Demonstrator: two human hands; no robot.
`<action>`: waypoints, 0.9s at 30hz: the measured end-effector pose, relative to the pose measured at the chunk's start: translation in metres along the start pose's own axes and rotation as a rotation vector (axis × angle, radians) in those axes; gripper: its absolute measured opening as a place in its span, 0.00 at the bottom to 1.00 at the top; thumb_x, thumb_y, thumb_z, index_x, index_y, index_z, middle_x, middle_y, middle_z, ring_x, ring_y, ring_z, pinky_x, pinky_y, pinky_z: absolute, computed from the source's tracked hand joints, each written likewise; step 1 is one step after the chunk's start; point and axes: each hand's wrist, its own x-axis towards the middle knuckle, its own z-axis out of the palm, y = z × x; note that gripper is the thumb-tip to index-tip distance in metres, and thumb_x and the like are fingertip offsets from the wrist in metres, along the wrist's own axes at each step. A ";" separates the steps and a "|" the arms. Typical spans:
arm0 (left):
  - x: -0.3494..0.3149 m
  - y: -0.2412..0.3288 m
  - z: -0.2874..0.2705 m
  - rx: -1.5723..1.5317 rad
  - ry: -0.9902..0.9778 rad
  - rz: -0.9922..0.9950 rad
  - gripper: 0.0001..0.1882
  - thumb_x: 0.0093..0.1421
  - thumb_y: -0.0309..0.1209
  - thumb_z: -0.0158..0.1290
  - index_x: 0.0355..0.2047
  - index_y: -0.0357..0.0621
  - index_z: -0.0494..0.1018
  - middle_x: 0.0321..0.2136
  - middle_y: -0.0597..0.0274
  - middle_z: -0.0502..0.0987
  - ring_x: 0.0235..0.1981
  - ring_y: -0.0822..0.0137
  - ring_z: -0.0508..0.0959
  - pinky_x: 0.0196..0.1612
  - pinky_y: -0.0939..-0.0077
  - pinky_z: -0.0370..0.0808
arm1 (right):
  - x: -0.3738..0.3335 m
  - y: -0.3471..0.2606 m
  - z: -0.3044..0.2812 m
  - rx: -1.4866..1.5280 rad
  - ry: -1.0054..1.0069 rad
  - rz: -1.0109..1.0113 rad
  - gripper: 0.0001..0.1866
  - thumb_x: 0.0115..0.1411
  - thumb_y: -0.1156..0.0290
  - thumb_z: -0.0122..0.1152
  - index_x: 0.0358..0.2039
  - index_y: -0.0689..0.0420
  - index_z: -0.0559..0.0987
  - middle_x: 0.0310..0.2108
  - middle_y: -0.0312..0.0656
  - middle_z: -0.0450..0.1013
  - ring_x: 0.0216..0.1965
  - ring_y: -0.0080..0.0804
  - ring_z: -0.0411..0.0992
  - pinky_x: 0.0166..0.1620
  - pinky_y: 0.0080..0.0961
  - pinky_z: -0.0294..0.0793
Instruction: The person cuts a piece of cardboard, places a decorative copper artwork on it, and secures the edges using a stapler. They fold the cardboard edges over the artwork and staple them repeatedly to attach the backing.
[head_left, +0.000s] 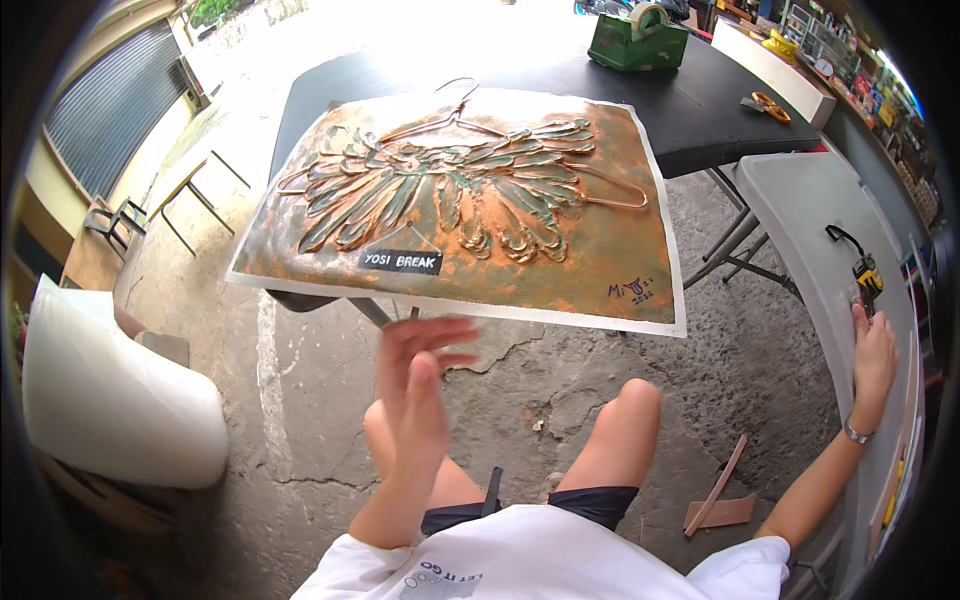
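Note:
On the black table (752,143) lies an unframed painting (560,285) with a white border. Green and copper feather-like shapes rise from its surface, around a copper wire hanger (620,190). A small black label with white lettering (400,262) sits low on the painting. My left hand (420,375) hovers before the near edge, empty, fingers apart and a little blurred. Out to the right, my right hand (874,350) closes its fingers at the lower end of a yellow-and-black tool (870,282) on the pale grey side table (790,200). A black curved part (845,235) extends beyond the tool.
A green tape dispenser (640,45) and orange-handled scissors (768,106) rest on the black table. A large white roll (120,390) stands at the left. Wooden strips (722,510) lie on the concrete floor. Stocked shelves (890,130) line the far right.

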 end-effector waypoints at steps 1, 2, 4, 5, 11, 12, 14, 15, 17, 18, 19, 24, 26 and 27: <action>0.006 -0.002 0.018 -0.143 0.029 -0.100 0.28 0.72 0.52 0.42 0.55 0.37 0.65 0.46 0.47 0.77 0.50 0.53 0.80 0.47 0.58 0.81 | -0.004 0.001 -0.002 -0.051 0.065 0.018 0.37 0.68 0.35 0.38 0.41 0.63 0.71 0.43 0.55 0.73 0.45 0.58 0.73 0.46 0.52 0.71; 0.016 -0.001 0.033 -0.278 0.060 -0.199 0.30 0.72 0.53 0.42 0.56 0.37 0.64 0.46 0.48 0.77 0.49 0.54 0.81 0.46 0.59 0.82 | -0.007 0.000 -0.005 -0.095 0.127 0.031 0.36 0.69 0.36 0.38 0.42 0.63 0.72 0.43 0.53 0.73 0.45 0.56 0.73 0.45 0.52 0.71; 0.037 0.009 0.057 -0.437 0.065 -0.283 0.26 0.72 0.47 0.45 0.57 0.37 0.64 0.47 0.50 0.78 0.47 0.57 0.82 0.45 0.61 0.83 | -0.026 -0.021 -0.030 0.066 0.413 -0.049 0.35 0.69 0.37 0.40 0.43 0.62 0.73 0.44 0.49 0.73 0.43 0.48 0.75 0.44 0.45 0.73; 0.044 0.013 0.064 -0.512 0.065 -0.324 0.25 0.72 0.44 0.47 0.58 0.37 0.63 0.47 0.51 0.78 0.47 0.59 0.82 0.44 0.62 0.84 | -0.039 -0.034 -0.045 0.151 0.552 -0.087 0.34 0.69 0.37 0.40 0.44 0.61 0.73 0.44 0.47 0.73 0.42 0.44 0.75 0.43 0.42 0.74; 0.047 0.016 0.050 -0.358 0.218 -0.283 0.20 0.63 0.29 0.56 0.53 0.34 0.70 0.42 0.59 0.78 0.38 0.70 0.81 0.44 0.74 0.82 | -0.093 -0.168 -0.081 1.909 -0.249 -0.390 0.35 0.70 0.36 0.40 0.49 0.59 0.74 0.31 0.40 0.76 0.32 0.29 0.76 0.34 0.23 0.75; 0.045 0.021 0.045 -0.389 0.220 -0.254 0.20 0.63 0.29 0.56 0.53 0.34 0.69 0.41 0.59 0.78 0.38 0.69 0.82 0.44 0.74 0.82 | -0.098 -0.189 -0.082 2.126 -0.416 -0.398 0.36 0.70 0.36 0.39 0.51 0.59 0.74 0.30 0.41 0.76 0.30 0.31 0.76 0.32 0.24 0.75; 0.048 0.028 0.013 -0.355 0.098 -0.340 0.22 0.65 0.33 0.56 0.55 0.33 0.69 0.44 0.55 0.79 0.42 0.65 0.82 0.47 0.71 0.81 | -0.113 -0.227 -0.090 2.535 -0.828 -0.470 0.37 0.71 0.37 0.37 0.54 0.61 0.72 0.35 0.44 0.79 0.33 0.34 0.79 0.32 0.26 0.80; 0.050 0.028 -0.002 -0.345 0.037 -0.388 0.23 0.66 0.35 0.55 0.55 0.33 0.68 0.46 0.53 0.79 0.44 0.63 0.82 0.49 0.69 0.81 | -0.126 -0.239 -0.100 2.684 -0.935 -0.369 0.35 0.71 0.39 0.38 0.55 0.62 0.72 0.37 0.46 0.79 0.35 0.36 0.80 0.33 0.31 0.82; 0.060 0.034 -0.020 -0.514 -0.022 -0.444 0.26 0.69 0.40 0.53 0.58 0.32 0.67 0.50 0.49 0.77 0.48 0.60 0.81 0.51 0.66 0.81 | -0.148 -0.256 -0.109 2.874 -1.074 -0.310 0.32 0.72 0.45 0.42 0.55 0.64 0.71 0.39 0.48 0.79 0.39 0.39 0.81 0.35 0.38 0.85; 0.062 0.035 -0.023 -0.601 -0.048 -0.466 0.27 0.70 0.42 0.52 0.59 0.32 0.66 0.52 0.47 0.77 0.50 0.59 0.81 0.52 0.65 0.80 | -0.156 -0.263 -0.107 2.914 -1.106 -0.373 0.29 0.73 0.48 0.44 0.54 0.65 0.71 0.40 0.49 0.79 0.40 0.39 0.81 0.36 0.39 0.86; 0.058 0.032 -0.023 -0.657 0.007 -0.424 0.32 0.72 0.51 0.43 0.61 0.32 0.66 0.56 0.45 0.75 0.54 0.56 0.79 0.55 0.61 0.79 | -0.161 -0.269 -0.109 2.953 -1.135 -0.438 0.27 0.73 0.52 0.46 0.54 0.66 0.71 0.41 0.49 0.79 0.40 0.39 0.81 0.36 0.40 0.87; 0.013 0.011 -0.030 -0.803 0.156 -0.268 0.37 0.72 0.56 0.37 0.64 0.34 0.61 0.57 0.47 0.74 0.56 0.54 0.77 0.60 0.55 0.74 | -0.178 -0.296 -0.157 2.809 -1.020 -0.344 0.17 0.71 0.68 0.52 0.52 0.70 0.71 0.42 0.49 0.79 0.40 0.34 0.82 0.38 0.31 0.88; -0.004 -0.009 -0.024 -0.768 0.293 -0.124 0.37 0.70 0.55 0.43 0.65 0.35 0.59 0.58 0.47 0.73 0.57 0.53 0.77 0.61 0.55 0.72 | -0.183 -0.316 -0.170 2.833 -0.963 -0.318 0.17 0.71 0.68 0.51 0.52 0.69 0.70 0.43 0.50 0.79 0.40 0.36 0.82 0.40 0.32 0.89; -0.005 -0.012 -0.016 -0.589 0.172 -0.078 0.38 0.69 0.55 0.46 0.65 0.35 0.59 0.57 0.48 0.74 0.57 0.53 0.76 0.61 0.54 0.72 | -0.184 -0.325 -0.176 2.852 -0.934 -0.299 0.16 0.72 0.67 0.53 0.52 0.68 0.70 0.43 0.48 0.79 0.41 0.34 0.82 0.42 0.30 0.87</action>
